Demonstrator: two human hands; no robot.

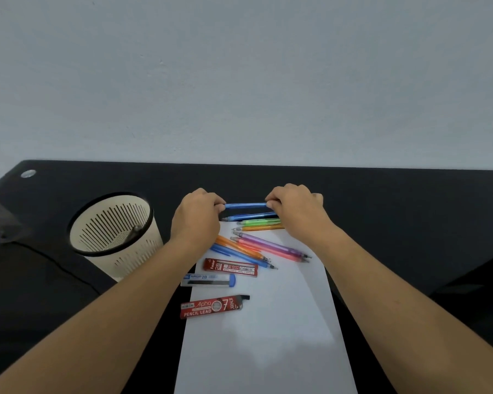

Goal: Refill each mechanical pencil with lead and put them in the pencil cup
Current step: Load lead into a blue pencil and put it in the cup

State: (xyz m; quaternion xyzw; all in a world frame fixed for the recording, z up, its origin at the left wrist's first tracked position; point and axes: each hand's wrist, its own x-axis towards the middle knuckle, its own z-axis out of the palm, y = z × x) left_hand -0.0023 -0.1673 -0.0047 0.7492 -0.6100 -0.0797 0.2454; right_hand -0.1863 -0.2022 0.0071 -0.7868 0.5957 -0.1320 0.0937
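- Above the far end of the white paper sheet (pixel 268 322), a blue mechanical pencil (pixel 245 205) is held level: left hand (pixel 197 220) pinches one end, right hand (pixel 296 211) pinches the other.
- Other mechanical pencils (pixel 256 245) lie loose on the sheet beneath.
- Three lead cases (pixel 230 267) lie nearer, at the sheet's left edge.
- Beige slotted pencil cup (pixel 111 226) stands left, on the black desk (pixel 410 209).

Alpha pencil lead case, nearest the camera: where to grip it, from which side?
Pinch the Alpha lead case mid-body across its narrow width, coming from above. It lies flat, mostly on the white paper, long axis left to right, black cap at the right end, so the long edges look easiest to pinch. The blue-capped lead case beyond it lies apart, leaving finger room.
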